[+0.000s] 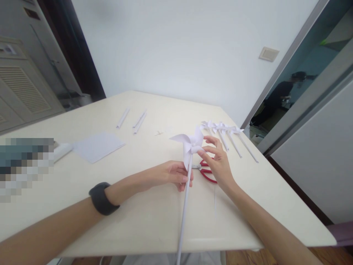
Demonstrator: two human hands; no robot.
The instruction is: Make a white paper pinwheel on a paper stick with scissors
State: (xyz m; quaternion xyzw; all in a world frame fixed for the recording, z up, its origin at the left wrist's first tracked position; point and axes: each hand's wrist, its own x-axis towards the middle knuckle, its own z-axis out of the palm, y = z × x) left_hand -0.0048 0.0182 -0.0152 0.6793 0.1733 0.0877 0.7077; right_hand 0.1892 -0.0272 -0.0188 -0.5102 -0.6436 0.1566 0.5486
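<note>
White paper pinwheel [190, 143] on long rolled stick.

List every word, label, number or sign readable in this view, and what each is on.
None can be read.
The cabinet bears a small label, too blurred to read.
The paper pinwheel, the paper sheet, the red scissors and the wall plate show no lettering.

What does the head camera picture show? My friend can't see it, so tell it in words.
A person's left hand holds a white paper pinwheel by its stick while the right hand touches its blades, above a cream table. Red scissors lie under the right hand, and more pinwheels lie in a row beyond.
</note>
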